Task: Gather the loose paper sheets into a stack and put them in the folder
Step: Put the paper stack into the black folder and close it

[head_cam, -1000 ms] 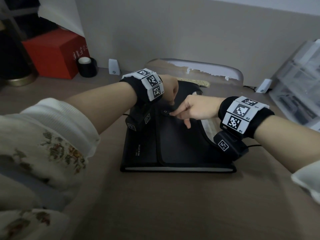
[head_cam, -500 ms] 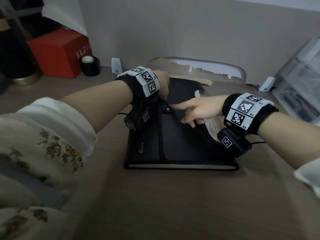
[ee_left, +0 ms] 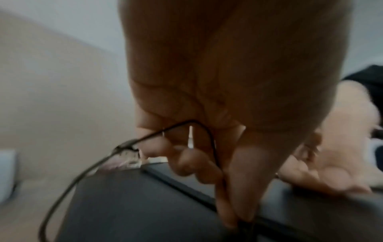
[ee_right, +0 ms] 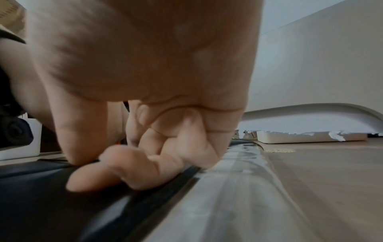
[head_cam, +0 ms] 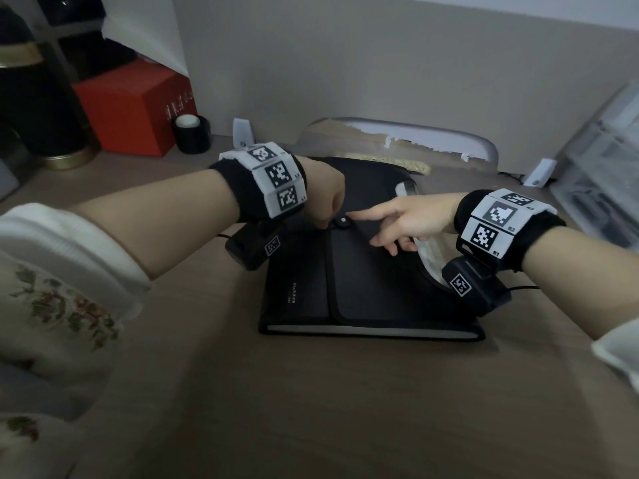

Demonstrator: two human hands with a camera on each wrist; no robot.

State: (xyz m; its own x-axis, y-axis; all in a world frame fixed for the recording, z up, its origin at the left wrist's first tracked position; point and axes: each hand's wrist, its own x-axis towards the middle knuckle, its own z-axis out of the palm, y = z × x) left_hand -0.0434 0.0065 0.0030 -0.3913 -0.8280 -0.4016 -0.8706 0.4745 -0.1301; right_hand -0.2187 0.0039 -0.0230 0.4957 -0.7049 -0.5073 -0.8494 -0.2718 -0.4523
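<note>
A black folder [head_cam: 363, 288] lies flat on the desk with its flap down; a white paper edge [head_cam: 373, 331] shows along its near side. My left hand [head_cam: 325, 198] hovers just left of the flap's round button [head_cam: 342, 221]. In the left wrist view its thumb and fingertips [ee_left: 234, 204] pinch a thin black closure cord [ee_left: 211, 139] that loops over the folder [ee_left: 124, 204]. My right hand [head_cam: 404, 223] rests on the flap, index finger stretched toward the button. The right wrist view shows its fingers [ee_right: 128, 163] lying on the flap [ee_right: 41, 204] beside the translucent side gusset [ee_right: 228, 196].
A red box [head_cam: 135, 108], a small black jar [head_cam: 192, 133] and a dark bottle [head_cam: 38, 108] stand at the back left. Clear plastic drawers [head_cam: 601, 174] sit at the right. A torn white piece [head_cam: 415, 140] lies against the wall behind the folder.
My right hand has gone from pinching at the button to lying on the flap with its index finger stretched out. My left hand has shifted slightly at the button, still on the cord.
</note>
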